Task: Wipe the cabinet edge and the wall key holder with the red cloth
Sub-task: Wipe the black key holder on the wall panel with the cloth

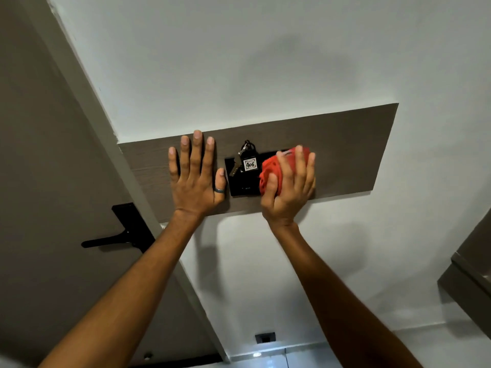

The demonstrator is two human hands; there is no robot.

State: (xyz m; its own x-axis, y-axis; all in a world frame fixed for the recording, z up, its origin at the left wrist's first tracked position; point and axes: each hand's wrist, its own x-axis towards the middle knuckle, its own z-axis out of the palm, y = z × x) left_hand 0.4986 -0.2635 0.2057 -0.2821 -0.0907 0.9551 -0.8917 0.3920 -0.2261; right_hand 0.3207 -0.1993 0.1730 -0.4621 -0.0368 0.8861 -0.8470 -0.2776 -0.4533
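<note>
Key holder, the black wall-mounted plate on the grey-brown wood panel, sits between your hands. Left hand flat, released. Right hand clenches the bunched red cloth against its right side. Risk: swiping left snags the tagged key bunch, knocking it off.

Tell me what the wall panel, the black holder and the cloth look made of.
Panel: probably wood-grain laminate, matte grey-brown with fine streaks. Holder: glossy black, likely plastic or glass; it shows a faint reflection. Cloth: soft red fabric, bunched in folds in the right hand.
</note>
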